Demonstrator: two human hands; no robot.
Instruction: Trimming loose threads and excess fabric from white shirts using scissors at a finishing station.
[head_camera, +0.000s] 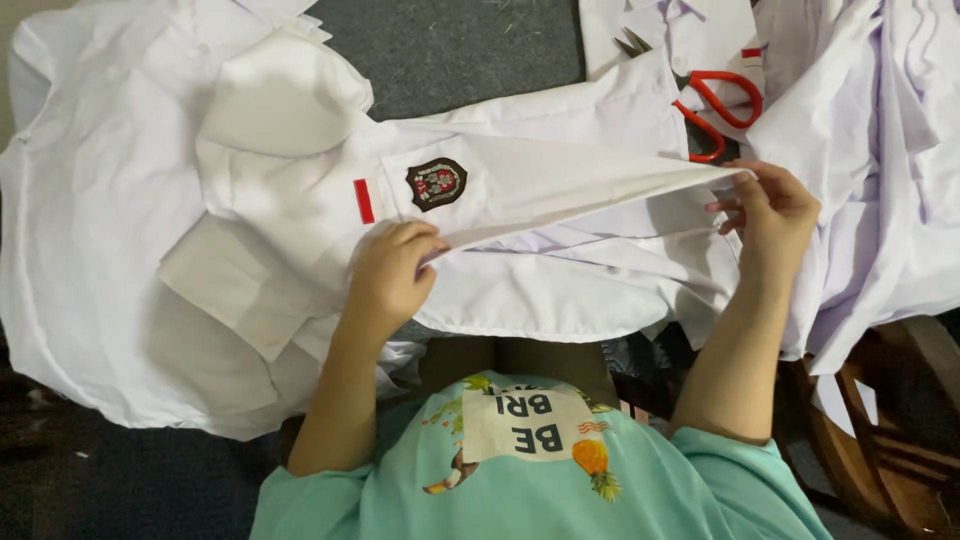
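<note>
A: Left hand (392, 268)?
B: Fingers curled narrow, gripping the lower fold of the white shirt (560, 190) at about 7 o'clock from the dark crest badge (437, 183).

A: Right hand (772, 215)?
B: Fingertips pinched on the shirt's far edge, at 3 o'clock from the badge. The cloth is pulled into a taut, raised edge between the two hands.

A: Where does the shirt lie?
B: Spread mid-frame over more white cloth, in front of the person's mint-green top (540, 470). A small red strip (364, 201) sits just beside the badge at 9 o'clock.

A: Surroundings?
B: Red-handled scissors (722, 108) at 12 o'clock from the right hand, near it, resting on white fabric. A pile of white garments (90, 230) at 9 o'clock of the left hand. Wooden furniture (880, 430) at 5 o'clock of the frame; what kind, cannot tell.
</note>
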